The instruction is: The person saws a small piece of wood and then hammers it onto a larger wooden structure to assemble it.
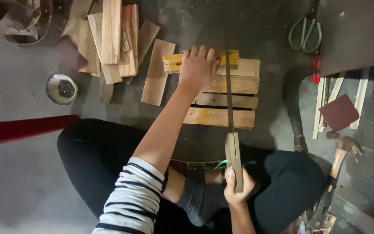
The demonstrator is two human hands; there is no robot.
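Sawing grips the scene: the right hand (238,185) is wrapped tight round the wooden handle of a handsaw (230,104), its thin blade running up across a yellow wood strip (174,60). The left hand (198,67) lies flat with fingers spread, pressing that strip onto a small slatted pallet (221,117) on the floor. The strip looks light and stiff — likely to skid unless pinned close beside the blade. Loose planks (113,39) lie nearby.
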